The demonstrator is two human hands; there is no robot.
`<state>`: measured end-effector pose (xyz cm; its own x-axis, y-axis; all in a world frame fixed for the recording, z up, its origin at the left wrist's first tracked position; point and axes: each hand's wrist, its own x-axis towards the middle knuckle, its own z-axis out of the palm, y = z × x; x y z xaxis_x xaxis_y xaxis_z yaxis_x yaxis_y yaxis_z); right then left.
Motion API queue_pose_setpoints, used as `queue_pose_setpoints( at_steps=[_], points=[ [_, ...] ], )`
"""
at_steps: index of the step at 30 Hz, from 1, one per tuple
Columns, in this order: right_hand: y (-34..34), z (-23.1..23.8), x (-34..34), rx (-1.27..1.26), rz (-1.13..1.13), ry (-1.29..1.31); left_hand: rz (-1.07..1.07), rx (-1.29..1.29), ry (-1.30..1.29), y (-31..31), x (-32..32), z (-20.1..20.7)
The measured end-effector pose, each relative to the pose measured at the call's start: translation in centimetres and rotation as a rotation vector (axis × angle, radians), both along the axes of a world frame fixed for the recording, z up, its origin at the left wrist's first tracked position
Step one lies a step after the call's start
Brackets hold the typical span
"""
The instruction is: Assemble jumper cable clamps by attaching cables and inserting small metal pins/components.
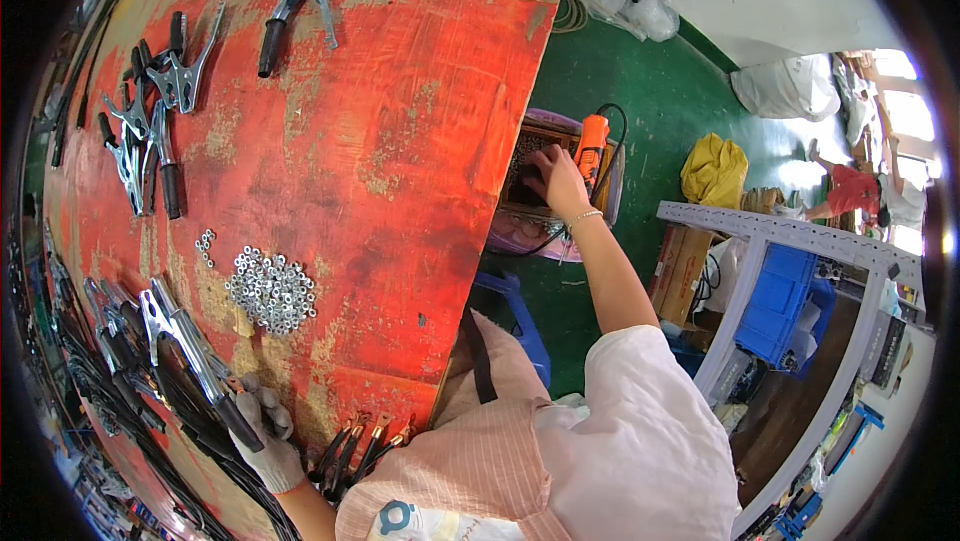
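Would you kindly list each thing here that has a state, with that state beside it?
Left hand: gloved, closed around the black handle of a metal clamp.
Right hand: bare, reaching into a box beside the table, fingers spread.
Orange power tool: resting at the box, cord attached.
Nuts: loose in a heap on the table.
Lone clamp: lying flat at the far end, untouched.

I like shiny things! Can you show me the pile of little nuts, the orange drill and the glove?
pile of nuts (271, 290), head view, middle of the heap.
orange drill (591, 145), head view, its orange body.
gloved left hand (266, 433), head view, back of the glove.
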<state>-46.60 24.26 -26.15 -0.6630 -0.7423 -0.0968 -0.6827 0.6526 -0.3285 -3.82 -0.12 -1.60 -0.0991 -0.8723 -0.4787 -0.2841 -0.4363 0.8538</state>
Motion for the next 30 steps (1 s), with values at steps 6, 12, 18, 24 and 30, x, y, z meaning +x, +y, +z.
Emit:
queue_pose_setpoints(
  at_steps=[6, 12, 18, 24, 30],
  points=[
    [1.7, 2.4, 1.2, 0.040, 0.042, 0.124, 0.004, 0.000, 0.019, 0.0, 0.0, 0.0],
    [3.1, 1.7, 1.5, -0.098, 0.033, 0.136, -0.018, -0.003, 0.079, 0.1, -0.1, 0.1],
    [0.5, 2.0, 0.6, 0.014, -0.145, 0.057, -0.047, 0.015, 0.104, -0.2, 0.5, -0.2],
    [-3.0, -6.9, -4.0, 0.203, 0.268, 0.398, -0.025, 0.013, 0.042, -0.2, 0.0, 0.1],
    [-2.8, -10.5, -3.3, 0.153, 0.045, 0.069, 0.007, 0.010, 0.040, -0.4, 0.3, -0.2]
  ],
)
